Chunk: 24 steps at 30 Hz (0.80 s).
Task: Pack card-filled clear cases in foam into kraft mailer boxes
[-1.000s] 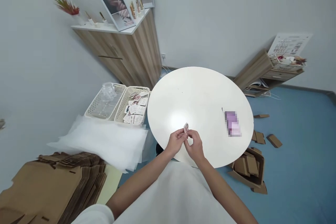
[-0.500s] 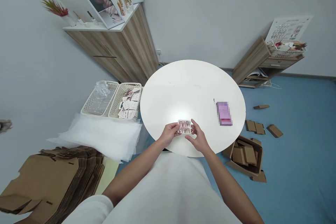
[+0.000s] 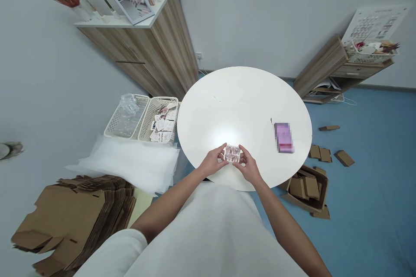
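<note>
Between my two hands is a small clear tray of press-on nails (image 3: 232, 153), pinkish with shiny bits, set in two rows. My left hand (image 3: 212, 161) is closed on its left side, thumb at the upper corner. On the opposite side my right hand (image 3: 248, 166) grips it, with the thumb low and a finger at the top corner. Both hands are over the near part of the round white table (image 3: 240, 95). A purple box-like thing (image 3: 284, 137), blurred by pixelation, lies on the table to the right.
Left of the table stand a basket of printed cards (image 3: 162, 121) and a basket of clear plastic (image 3: 125, 117). White sheets (image 3: 130, 160) and stacked flat cardboard (image 3: 71, 212) lie nearer. Right, on the blue floor, are a carton of small brown boxes (image 3: 307, 188) and several loose ones.
My right hand has closed on the right side of the tray, where its fingers were spread before. My left hand's grip has shifted to the tray's edge. The view has shifted slightly.
</note>
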{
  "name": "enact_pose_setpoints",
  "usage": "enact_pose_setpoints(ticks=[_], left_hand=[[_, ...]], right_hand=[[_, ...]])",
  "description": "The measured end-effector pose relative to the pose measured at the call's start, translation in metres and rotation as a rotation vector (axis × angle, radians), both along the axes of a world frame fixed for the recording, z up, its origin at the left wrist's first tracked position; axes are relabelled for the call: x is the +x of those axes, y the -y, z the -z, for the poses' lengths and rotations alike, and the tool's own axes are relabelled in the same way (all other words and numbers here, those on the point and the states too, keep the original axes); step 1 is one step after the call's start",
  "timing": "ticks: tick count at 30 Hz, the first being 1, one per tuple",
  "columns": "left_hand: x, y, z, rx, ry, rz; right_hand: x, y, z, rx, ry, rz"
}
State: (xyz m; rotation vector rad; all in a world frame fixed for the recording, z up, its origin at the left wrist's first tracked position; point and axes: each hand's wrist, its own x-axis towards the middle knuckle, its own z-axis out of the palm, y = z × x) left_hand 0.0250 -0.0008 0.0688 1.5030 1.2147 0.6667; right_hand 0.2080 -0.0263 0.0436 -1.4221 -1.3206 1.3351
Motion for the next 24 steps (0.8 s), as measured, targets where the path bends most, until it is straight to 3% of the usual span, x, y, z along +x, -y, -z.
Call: enact_pose_setpoints(ticks=[7, 12, 18, 24], left_hand=[[-0.024, -0.009, 0.005, -0.013, -0.023, -0.054], [-0.048, -0.016, 0.015, -0.061, 0.0, -0.226], [-0.093, -0.029, 0.039, -0.044, -0.087, -0.341], [-0.133, -0.047, 0.068, -0.089, -0.12, -0.416]], right_hand=[[-0.023, -0.007, 0.01, -0.01, 0.107, -0.034], [-0.057, -0.025, 0.015, -0.006, 0.125, -0.008], [-0.11, -0.059, 0.026, -0.051, 0.14, -0.093], [-0.161, -0.089, 0.052, -0.063, 0.17, -0.092]])
